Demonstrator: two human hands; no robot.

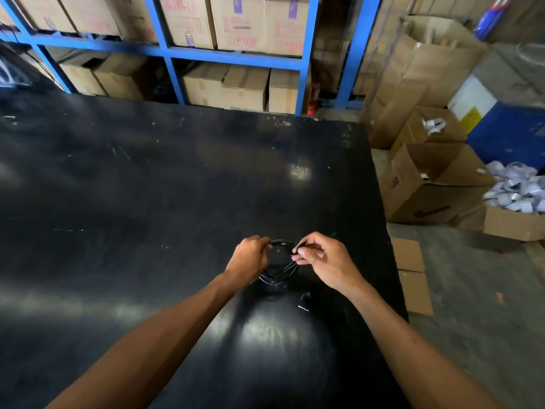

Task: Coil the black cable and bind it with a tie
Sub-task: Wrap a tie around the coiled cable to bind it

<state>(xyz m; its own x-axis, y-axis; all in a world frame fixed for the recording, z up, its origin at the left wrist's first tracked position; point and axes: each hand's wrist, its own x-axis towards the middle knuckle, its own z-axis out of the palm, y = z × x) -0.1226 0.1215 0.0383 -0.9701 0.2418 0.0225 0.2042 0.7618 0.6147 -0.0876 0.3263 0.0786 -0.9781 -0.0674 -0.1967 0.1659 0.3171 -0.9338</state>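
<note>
A thin black cable is wound into a small loop, held just above the black table. My left hand grips the loop's left side. My right hand pinches its right side between thumb and fingertips, where a thin strand that may be a tie sticks out; I cannot tell for sure. The loop's lower part droops toward the tabletop. A small dark piece with a pale edge lies on the table just below the loop.
The table's right edge runs near my right arm, with flat cardboard pieces on the floor beside it. Open cardboard boxes and a box of white bundles stand at the right. Blue shelving with cartons is behind the table.
</note>
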